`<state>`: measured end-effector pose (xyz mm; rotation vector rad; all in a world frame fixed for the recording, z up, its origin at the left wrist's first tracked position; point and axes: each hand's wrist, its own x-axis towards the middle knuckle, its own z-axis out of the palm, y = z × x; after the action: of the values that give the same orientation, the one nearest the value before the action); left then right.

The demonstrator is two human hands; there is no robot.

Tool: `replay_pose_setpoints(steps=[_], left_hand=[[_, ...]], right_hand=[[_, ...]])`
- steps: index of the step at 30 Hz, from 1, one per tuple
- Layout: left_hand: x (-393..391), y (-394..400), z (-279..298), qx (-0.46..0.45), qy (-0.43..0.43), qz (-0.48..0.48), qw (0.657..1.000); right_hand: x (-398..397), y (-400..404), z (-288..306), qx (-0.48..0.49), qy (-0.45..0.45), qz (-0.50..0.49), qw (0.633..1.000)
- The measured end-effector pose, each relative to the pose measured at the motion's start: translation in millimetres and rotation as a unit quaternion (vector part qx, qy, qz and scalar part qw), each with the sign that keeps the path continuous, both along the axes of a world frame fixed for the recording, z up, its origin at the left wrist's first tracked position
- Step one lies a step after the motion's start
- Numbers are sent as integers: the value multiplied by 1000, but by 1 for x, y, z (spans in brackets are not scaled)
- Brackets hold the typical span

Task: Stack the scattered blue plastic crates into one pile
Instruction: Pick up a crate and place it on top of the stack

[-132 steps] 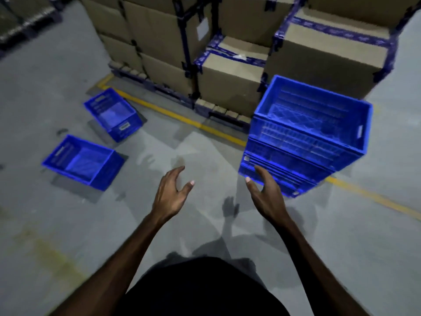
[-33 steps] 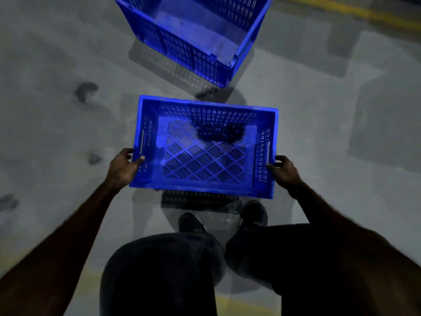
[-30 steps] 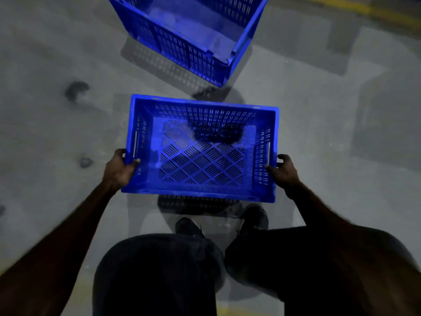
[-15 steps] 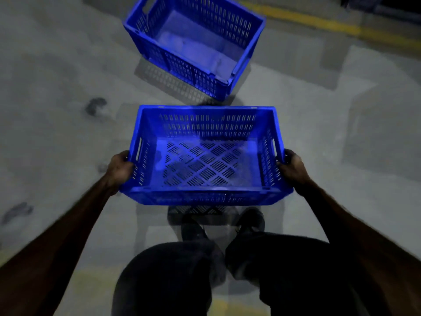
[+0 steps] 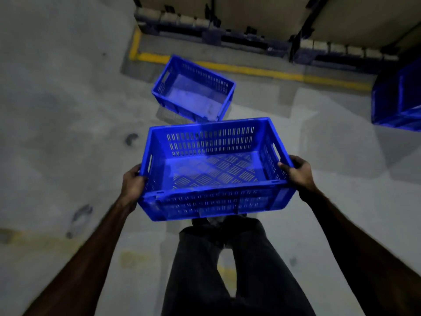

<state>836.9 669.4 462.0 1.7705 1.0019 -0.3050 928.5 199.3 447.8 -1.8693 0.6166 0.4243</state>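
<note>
While half a second ago the held crate [image 5: 213, 169] hung low with only its inside showing, it now sits higher in front of the person, tipped so that its slotted near wall faces the camera. The left hand [image 5: 132, 184] is wrapped around the short end at 9 o'clock, thumb over the rim below the handle slot. The right hand [image 5: 299, 172] is clenched on the opposite end at 3 o'clock, fingers curled over the rim. Both arms reach up from the bottom corners, and the dark trousers [image 5: 230, 267] fill the space at 6 o'clock below the crate.

A second crate [image 5: 193, 88] lies on the floor [image 5: 57, 110] at 12 o'clock, just beyond the held one and turned at an angle; it looks farther up the view than before. More of the surroundings have come into sight: a yellow floor line [image 5: 262, 71] runs behind it, with pallets [image 5: 227, 35] carrying cardboard boxes [image 5: 262, 12] along the top edge. At 2 o'clock, cut by the right border, stands the blue crate pile [image 5: 397, 99], well apart from both loose crates.
</note>
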Motion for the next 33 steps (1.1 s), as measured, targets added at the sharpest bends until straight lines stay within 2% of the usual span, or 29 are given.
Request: replay_pose_setpoints(steps=[5,10,13,17,23,27,33], left_hand=[[-16,-13,67,-31,-59,22,998],[-14,-14,102,-99,-107,30,989],[7,-11,114,-138,-133,0,982],[48,-9,129,-183,-140,-76,970],[112,-36,157,-197,-143,-209,947],[132,-86,168,-204,-135,-303,921],[130,-177,174,-219,-120,-393,885]], right_hand=[[-28,-15,82,31,-54,-5,998],[-54,-20,127,34,-112,-14,993],[-66,-19,147,36,-144,-49,988],[-100,-13,168,27,-151,-135,979],[-173,-4,175,5,-158,-253,954],[-232,-9,168,0,-163,-335,928],[-313,-44,150,-33,-154,-432,888]])
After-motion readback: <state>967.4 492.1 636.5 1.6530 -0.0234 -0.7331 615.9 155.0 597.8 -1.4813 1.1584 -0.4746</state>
